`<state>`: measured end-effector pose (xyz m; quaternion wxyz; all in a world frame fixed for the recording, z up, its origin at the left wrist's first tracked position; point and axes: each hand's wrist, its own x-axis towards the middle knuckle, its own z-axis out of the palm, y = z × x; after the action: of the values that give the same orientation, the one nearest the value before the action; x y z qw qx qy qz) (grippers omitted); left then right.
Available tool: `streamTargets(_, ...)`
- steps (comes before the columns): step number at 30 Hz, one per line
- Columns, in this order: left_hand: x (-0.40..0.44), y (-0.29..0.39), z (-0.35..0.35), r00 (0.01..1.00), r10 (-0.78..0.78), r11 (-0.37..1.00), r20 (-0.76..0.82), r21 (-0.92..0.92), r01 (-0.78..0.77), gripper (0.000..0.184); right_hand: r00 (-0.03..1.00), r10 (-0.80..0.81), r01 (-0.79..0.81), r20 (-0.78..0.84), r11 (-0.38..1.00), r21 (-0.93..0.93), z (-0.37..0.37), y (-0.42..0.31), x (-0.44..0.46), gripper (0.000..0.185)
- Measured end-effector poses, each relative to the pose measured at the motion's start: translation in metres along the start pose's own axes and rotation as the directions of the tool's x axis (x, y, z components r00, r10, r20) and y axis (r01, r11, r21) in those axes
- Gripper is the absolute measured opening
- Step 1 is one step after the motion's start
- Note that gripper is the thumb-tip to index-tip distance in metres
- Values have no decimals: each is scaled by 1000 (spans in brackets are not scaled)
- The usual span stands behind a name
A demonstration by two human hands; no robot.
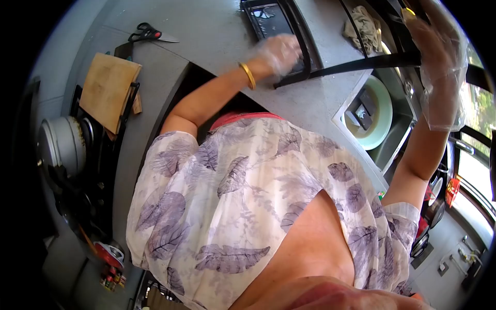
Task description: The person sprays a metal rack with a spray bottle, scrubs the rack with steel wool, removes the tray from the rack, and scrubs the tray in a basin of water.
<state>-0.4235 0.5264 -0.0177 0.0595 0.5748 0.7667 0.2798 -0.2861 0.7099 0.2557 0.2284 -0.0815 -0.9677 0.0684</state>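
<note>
My left hand (281,53), in a clear plastic glove and with a gold bangle at the wrist, is over a shallow black tray (256,19). Its fingers look curled in; anything inside them is hidden and a little blurred. In a clear glove too, my right hand (433,44) is raised at the upper right, its fingers around the side of a black barred frame (356,64). The frame stretches left across the grey counter, its far end beside the tray. Something small and yellow shows at the fingers of that hand.
Black-handled scissors (150,34) lie on the counter (217,31) at the left. A crumpled beige cloth (363,30) lies behind the frame. A pale green basin (383,124) sits in the sink (395,142). Wooden boards (109,88) and a metal pot (62,144) stand at the left.
</note>
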Motion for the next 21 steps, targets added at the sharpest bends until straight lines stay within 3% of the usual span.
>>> streamTargets(1,-4,15,-12,987,-70,983,142,-158,92,25,1000,-5,5,0,1000,3,-1,-1,0,51)
streamTargets(3,-19,20,-17,959,-183,899,216,-357,252,28,1000,-6,6,4,1000,11,-3,0,-1,52)
streamTargets(6,-46,12,-57,830,-499,456,249,-739,496,32,1000,-23,23,16,999,25,-5,3,1,52)
streamTargets(7,-51,1,-73,712,-653,372,258,-710,598,29,999,-29,28,23,999,31,-7,6,3,52)
streamTargets(9,-67,-47,-61,637,-744,202,202,-841,502,29,998,-38,36,40,998,53,-11,10,7,53)
streamTargets(10,-67,-50,-78,536,-823,273,187,-697,663,30,997,-47,43,55,997,64,-13,15,10,53)
streamTargets(11,-70,-79,-62,480,-869,300,119,-645,703,30,996,-53,47,77,996,78,-14,19,12,53)
streamTargets(13,-54,-59,-90,535,-840,404,87,-557,725,27,992,-75,64,105,993,98,-22,32,19,53)
streamTargets(16,-32,-64,-69,663,-747,631,-44,-360,687,29,986,-39,17,165,991,133,-28,71,23,53)
streamTargets(18,-21,-62,-52,884,-452,891,-124,-13,454,36,981,31,-58,192,989,138,-32,92,25,51)
streamTargets(19,-14,-60,-45,956,-272,943,-108,168,287,41,974,84,-96,209,994,46,-33,99,25,49)
streamTargets(21,3,-50,-35,998,-62,961,7,269,58,41,955,203,-175,216,974,-143,-42,112,16,46)
